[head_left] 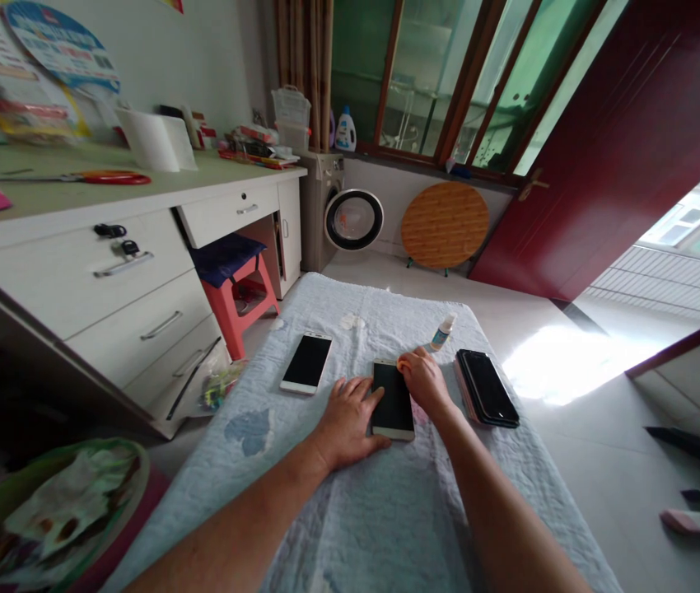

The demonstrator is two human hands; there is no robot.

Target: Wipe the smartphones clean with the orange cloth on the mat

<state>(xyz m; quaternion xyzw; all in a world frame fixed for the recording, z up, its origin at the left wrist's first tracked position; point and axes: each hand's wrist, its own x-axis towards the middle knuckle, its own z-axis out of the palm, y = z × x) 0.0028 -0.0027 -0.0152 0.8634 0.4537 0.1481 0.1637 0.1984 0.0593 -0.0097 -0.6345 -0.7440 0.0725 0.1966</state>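
Observation:
A gold-edged phone (394, 405) with a dark screen lies flat on a pale blue quilted cloth (387, 511). My left hand (347, 422) rests flat on the cloth, fingers stretched out and touching the phone's left edge. My right hand (425, 380) lies at the phone's upper right corner with its fingers curled and pressed against the screen edge; what they pinch, if anything, is too small to make out. A white phone (306, 362) lies to the left. A stack of dark phones (487, 387) lies to the right. A small spray bottle (442, 333) stands behind my right hand.
A white desk with drawers (140, 272) runs along the left, a red stool (239, 288) beside it. A washing machine (338, 210) and a round wooden board (445, 224) stand at the far wall. A green basin (47, 519) sits at lower left.

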